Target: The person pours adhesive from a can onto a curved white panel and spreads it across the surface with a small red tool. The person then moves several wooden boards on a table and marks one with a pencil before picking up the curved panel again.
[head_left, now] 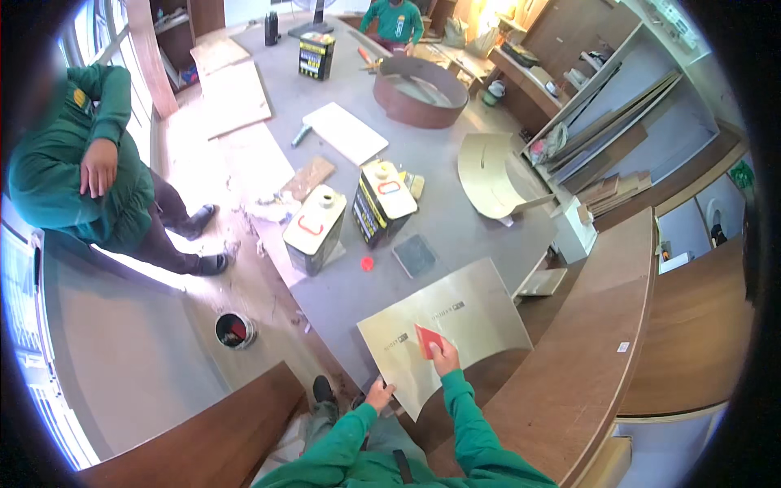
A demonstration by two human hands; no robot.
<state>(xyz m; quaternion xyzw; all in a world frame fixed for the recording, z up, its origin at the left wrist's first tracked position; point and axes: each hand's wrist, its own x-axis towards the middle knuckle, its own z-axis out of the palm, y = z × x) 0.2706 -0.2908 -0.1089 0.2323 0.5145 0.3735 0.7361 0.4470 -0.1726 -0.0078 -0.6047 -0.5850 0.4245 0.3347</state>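
Note:
A curved-edged beige laminate sheet (pixel 476 302) with printed marks lies on the near end of the grey table, its near part reaching past the table edge. My left hand (pixel 380 394) grips its near left edge, thumb on top. In my right hand (pixel 445 358) is a flat red spreader (pixel 428 340), held over the middle of the sheet. Beyond the sheet lie a dark square plate (pixel 415 255) and a red cap (pixel 367 263). Two rectangular metal cans stand behind them, one with an open spout (pixel 316 228) and one black and yellow (pixel 382 199).
A person (pixel 89 163) with folded arms stands at the left; another person (pixel 396 23) is at the far end. A bucket (pixel 236 331) sits on the floor. The table also bears a brown ring (pixel 421 91), a curved cream panel (pixel 488 175) and a white board (pixel 346 132).

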